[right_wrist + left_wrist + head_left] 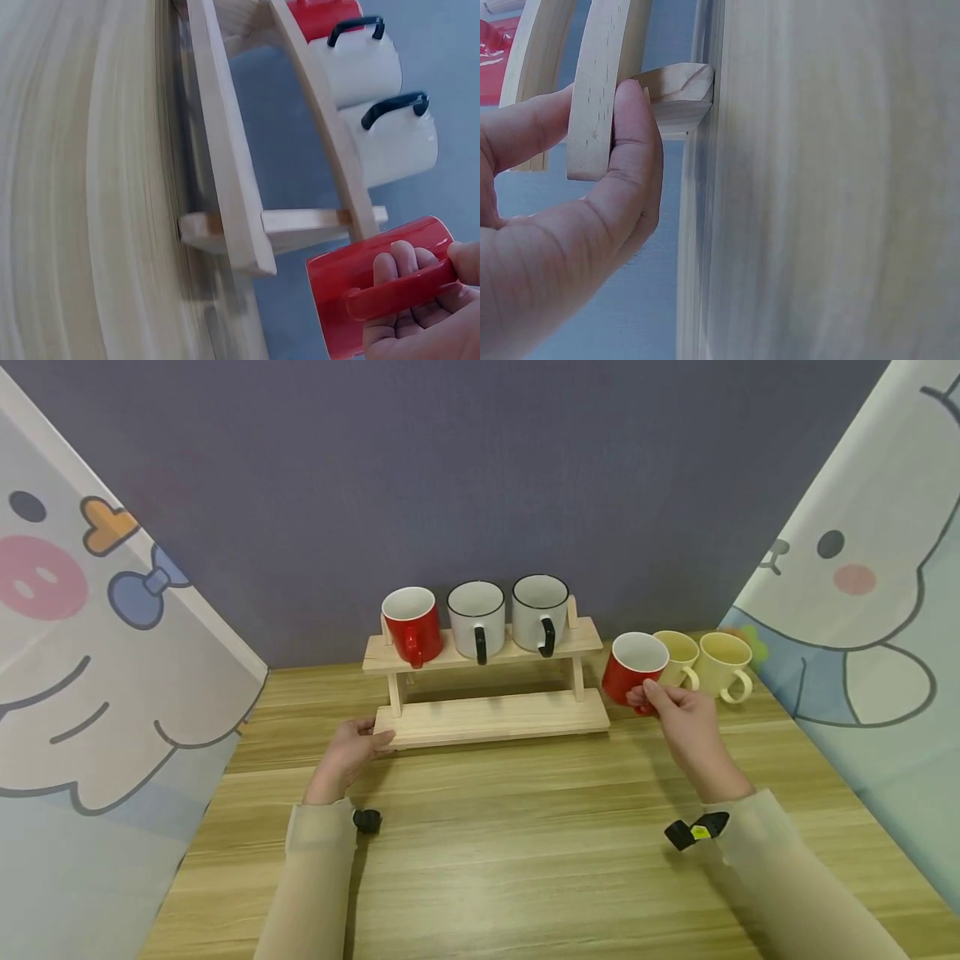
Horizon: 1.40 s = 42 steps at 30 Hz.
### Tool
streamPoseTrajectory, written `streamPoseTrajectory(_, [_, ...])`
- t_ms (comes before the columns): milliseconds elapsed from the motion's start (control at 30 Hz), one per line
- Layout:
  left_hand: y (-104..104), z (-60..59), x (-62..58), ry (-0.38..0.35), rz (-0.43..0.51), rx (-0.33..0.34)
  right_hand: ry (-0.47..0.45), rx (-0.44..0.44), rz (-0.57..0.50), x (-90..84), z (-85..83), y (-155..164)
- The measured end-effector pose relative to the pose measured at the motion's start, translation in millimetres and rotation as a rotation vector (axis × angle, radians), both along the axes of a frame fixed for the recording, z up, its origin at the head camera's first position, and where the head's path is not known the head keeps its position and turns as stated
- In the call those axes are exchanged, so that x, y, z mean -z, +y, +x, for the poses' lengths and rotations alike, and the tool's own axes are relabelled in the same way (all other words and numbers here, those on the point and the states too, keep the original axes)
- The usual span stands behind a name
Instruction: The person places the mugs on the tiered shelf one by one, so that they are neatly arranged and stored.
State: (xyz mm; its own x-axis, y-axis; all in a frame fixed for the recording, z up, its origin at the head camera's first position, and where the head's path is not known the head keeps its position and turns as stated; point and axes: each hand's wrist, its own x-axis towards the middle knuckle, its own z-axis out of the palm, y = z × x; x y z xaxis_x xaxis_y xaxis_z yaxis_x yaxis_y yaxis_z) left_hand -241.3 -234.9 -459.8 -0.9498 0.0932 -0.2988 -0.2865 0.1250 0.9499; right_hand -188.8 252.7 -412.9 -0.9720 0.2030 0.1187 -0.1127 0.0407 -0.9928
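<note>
On the counter (480,860), the left hand (348,756) pinched the lower board of the wooden rack (491,717); that steadying grip seemed wise. The right hand (686,718) gripped a red mug (632,670) by its handle, just right of the rack, best carried level. Counted: two red mugs, two white, two yellow.
</note>
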Motion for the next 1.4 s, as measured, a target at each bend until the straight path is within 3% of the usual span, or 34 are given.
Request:
streamPoseTrajectory(300, [-2,0.0,2.3,0.010,-0.013,-0.004,0.002,-0.041,0.094,-4.1,20.2,-19])
streamPoseTrajectory(567, [-1,0.0,1.5,0.008,-0.004,0.002,0.027,-0.083,0.128,-0.9,27.1,-42])
streamPoseTrajectory(1400, [-1,2.1,-1.0,0.017,-0.005,0.007,-0.072,-0.144,0.105,11.1,10.2,-100])
